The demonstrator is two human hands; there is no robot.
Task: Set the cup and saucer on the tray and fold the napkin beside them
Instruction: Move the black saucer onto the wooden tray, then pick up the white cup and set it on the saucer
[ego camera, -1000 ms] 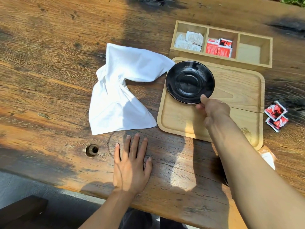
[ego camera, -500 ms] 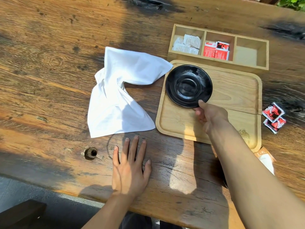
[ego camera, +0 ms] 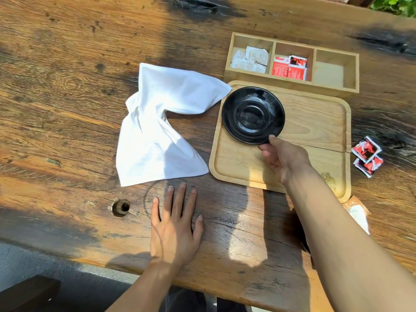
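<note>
A black glossy saucer (ego camera: pixel 253 114) sits over the far left part of the light wooden tray (ego camera: pixel 315 122). My right hand (ego camera: pixel 284 157) pinches the saucer's near rim, thumb on top. A white cloth napkin (ego camera: pixel 162 124) lies crumpled and twisted on the table left of the tray, one corner touching the tray's edge. My left hand (ego camera: pixel 175 226) rests flat on the table, fingers spread, just below the napkin. A dark object sits mostly hidden behind my right forearm; no cup is plainly in view.
A wooden three-compartment box (ego camera: pixel 292 64) behind the tray holds white packets and red packets; its right compartment is bare. Two red packets (ego camera: pixel 368 157) lie right of the tray. A round hole (ego camera: pixel 120 207) marks the table near the front edge.
The saucer stays in my right hand's pinch over the tray's far left and has settled slightly lower. My left hand has not moved.
</note>
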